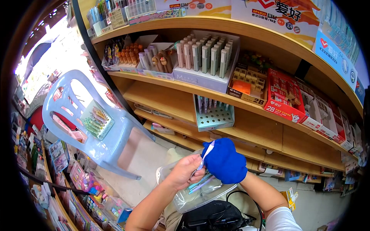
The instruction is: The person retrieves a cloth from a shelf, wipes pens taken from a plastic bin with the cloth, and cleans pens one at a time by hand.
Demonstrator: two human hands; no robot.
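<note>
Forearms (156, 202) slant toward 1 and 10 o'clock, left hand (186, 169) pinching a pen (208, 149) at the 10 o'clock edge of blue cloth (226, 163) that hides the right hand (231, 169), grip state untellable.

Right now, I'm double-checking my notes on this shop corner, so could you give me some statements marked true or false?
1. The left hand holds a slim pale item. True.
2. The blue cloth lies on the shelf. False: it covers the end of the right arm.
3. The plastic chair is red. False: it is light blue.
4. Every hole in the teal rack is filled. False: many are empty.
5. The clear bin contains slim items. True.
</note>
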